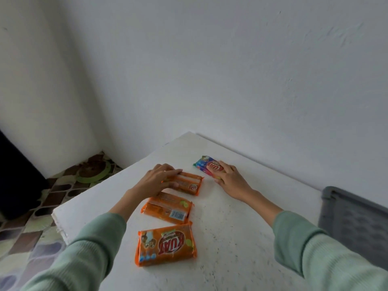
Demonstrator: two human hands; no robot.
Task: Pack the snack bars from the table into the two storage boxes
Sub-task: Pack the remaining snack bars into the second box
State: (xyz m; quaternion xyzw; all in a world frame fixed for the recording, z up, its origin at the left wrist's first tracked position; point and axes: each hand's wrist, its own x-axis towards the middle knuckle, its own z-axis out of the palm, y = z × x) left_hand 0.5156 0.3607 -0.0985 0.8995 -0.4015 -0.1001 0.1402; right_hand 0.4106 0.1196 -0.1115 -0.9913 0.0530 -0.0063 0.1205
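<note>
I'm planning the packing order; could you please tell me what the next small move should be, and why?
Probably lift the multicoloured pack with the right hand, which grips its near end, and carry it toward the grey box at the right; the left hand holds the far orange pack.

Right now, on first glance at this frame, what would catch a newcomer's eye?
Three orange snack packs run down the white table. The left grip holds the farthest orange pack while the right grip holds a multicoloured pack further right. A grey box sits at the frame's right edge.
</note>
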